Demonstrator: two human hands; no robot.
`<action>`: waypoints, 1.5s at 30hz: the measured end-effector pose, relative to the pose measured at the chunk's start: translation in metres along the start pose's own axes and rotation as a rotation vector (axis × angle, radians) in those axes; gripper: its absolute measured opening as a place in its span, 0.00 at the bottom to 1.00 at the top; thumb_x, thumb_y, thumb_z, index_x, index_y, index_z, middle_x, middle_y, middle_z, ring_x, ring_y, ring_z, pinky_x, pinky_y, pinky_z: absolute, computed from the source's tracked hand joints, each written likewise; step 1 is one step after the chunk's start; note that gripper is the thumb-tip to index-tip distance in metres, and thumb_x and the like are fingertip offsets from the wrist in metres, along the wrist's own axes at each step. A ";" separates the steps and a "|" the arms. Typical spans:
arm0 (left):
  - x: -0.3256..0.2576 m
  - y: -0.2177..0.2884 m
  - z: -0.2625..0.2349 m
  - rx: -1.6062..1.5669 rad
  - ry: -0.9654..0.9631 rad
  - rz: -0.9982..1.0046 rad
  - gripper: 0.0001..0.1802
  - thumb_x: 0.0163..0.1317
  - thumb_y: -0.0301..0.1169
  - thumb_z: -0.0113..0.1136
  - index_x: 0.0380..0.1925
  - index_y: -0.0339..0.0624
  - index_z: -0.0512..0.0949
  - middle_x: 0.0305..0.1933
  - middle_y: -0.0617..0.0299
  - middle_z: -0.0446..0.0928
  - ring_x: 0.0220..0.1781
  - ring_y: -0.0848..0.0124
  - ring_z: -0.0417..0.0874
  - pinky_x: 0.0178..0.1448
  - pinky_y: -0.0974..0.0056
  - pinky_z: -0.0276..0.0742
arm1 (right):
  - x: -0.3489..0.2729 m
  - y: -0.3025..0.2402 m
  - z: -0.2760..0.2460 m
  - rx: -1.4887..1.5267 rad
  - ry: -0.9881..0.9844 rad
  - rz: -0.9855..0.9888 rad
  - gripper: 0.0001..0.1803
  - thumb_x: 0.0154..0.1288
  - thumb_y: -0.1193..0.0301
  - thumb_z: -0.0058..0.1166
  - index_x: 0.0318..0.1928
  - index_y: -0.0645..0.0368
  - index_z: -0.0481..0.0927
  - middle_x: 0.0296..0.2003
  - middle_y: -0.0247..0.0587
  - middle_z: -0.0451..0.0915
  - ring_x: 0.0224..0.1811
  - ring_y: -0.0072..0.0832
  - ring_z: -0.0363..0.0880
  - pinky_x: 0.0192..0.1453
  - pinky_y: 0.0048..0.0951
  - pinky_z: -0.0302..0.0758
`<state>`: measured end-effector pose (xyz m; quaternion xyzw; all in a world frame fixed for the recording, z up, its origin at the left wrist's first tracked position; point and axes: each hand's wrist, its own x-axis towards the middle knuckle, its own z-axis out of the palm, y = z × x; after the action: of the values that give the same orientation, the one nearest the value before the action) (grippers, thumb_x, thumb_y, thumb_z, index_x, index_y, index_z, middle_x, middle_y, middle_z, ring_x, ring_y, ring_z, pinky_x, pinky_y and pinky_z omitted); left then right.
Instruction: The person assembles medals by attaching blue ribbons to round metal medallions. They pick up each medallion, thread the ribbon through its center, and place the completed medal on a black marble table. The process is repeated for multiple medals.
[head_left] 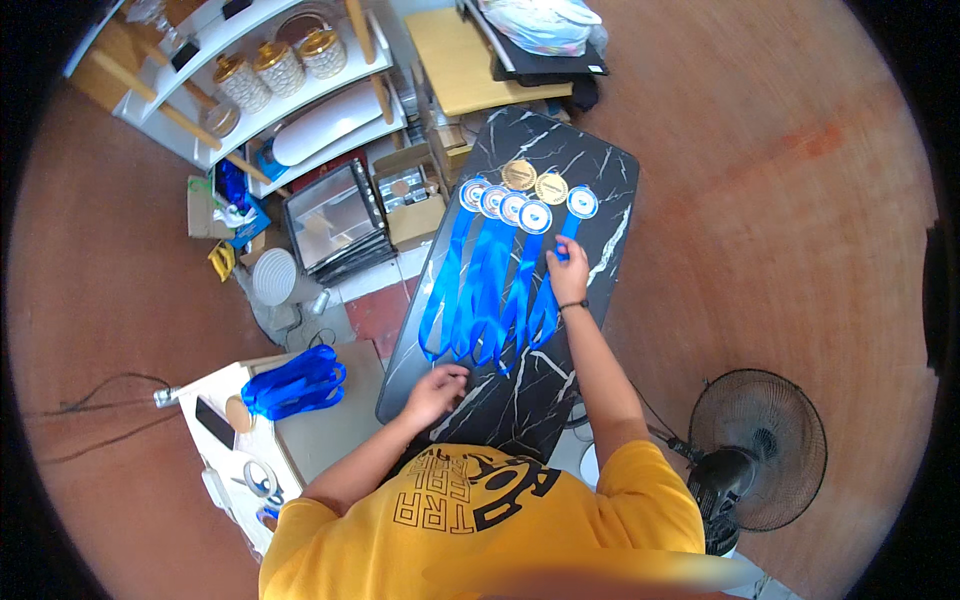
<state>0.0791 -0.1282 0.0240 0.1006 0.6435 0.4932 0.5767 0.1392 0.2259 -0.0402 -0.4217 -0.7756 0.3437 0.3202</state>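
Note:
On the black marble-patterned table lies a row of several medals with white and blue faces, their blue ribbons stretching toward me. Another medal of this kind sits apart at the right. My right hand is closed on its blue ribbon, just below the disc. Two gold medal discs rest at the far side of the row. Near the table's left edge, my left hand holds nothing; its fingers are loosely bent and apart, close to the ribbons' near ends.
At my left, a low cabinet bears a bundle of blue ribbons, a phone and a tape roll. A black fan stands at the right. Beyond the table are shelves with jars and a yellow wooden table.

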 end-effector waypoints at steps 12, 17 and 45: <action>-0.133 -0.015 -0.167 0.868 1.490 0.542 0.18 0.57 0.27 0.59 0.49 0.40 0.75 0.56 0.48 0.71 0.63 0.49 0.69 0.67 0.48 0.63 | -0.172 -0.020 -0.082 0.345 -0.313 0.318 0.16 0.63 0.78 0.61 0.52 0.62 0.80 0.46 0.36 0.77 0.33 0.16 0.71 0.38 0.20 0.71; -0.177 -0.057 -0.242 0.817 1.808 0.180 0.38 0.54 0.35 0.67 0.66 0.44 0.65 0.71 0.46 0.62 0.74 0.46 0.59 0.73 0.40 0.55 | -0.193 -0.014 -0.110 0.271 -0.371 0.261 0.15 0.64 0.78 0.59 0.51 0.62 0.81 0.45 0.35 0.77 0.33 0.15 0.71 0.37 0.20 0.71; -0.224 -0.065 -0.363 1.040 1.022 -0.099 0.51 0.33 0.22 0.77 0.64 0.59 0.70 0.57 0.48 0.70 0.61 0.50 0.75 0.66 0.55 0.73 | -0.230 -0.048 -0.173 0.227 -0.241 0.132 0.13 0.60 0.78 0.61 0.47 0.60 0.82 0.42 0.37 0.76 0.29 0.20 0.75 0.36 0.23 0.75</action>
<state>-0.1271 -0.5051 0.0644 0.0895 0.9871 0.0828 0.1035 0.3554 0.0508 0.0474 -0.3889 -0.7351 0.4973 0.2472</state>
